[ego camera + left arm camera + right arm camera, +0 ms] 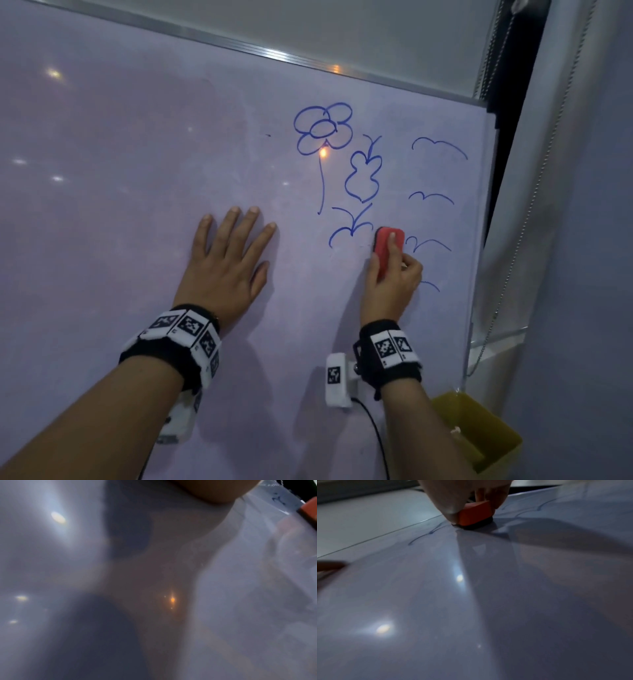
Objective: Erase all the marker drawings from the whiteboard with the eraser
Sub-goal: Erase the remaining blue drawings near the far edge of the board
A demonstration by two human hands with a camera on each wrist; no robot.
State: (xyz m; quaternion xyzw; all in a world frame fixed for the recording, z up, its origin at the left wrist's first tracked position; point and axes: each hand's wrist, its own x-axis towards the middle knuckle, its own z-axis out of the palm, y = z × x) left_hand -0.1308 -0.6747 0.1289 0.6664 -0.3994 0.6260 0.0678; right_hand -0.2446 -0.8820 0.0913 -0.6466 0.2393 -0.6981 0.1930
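The whiteboard (120, 154) fills the head view. Blue marker drawings sit on its right half: a flower (323, 128), a leafy shape (363, 174), a sprout (351, 226) and several bird-like curves (438, 145). My right hand (392, 274) grips a red eraser (385, 241) with a black felt base and presses it on the board just right of the sprout. In the right wrist view the eraser (475, 513) sits flat on the board under my fingers. My left hand (227, 253) lies flat on the board with fingers spread, left of the drawings.
The board's metal frame (239, 46) runs along the top. A window blind with a bead chain (524, 219) hangs to the right. A yellow bin (479, 428) stands below the board's right corner. The left half of the board bears no drawings.
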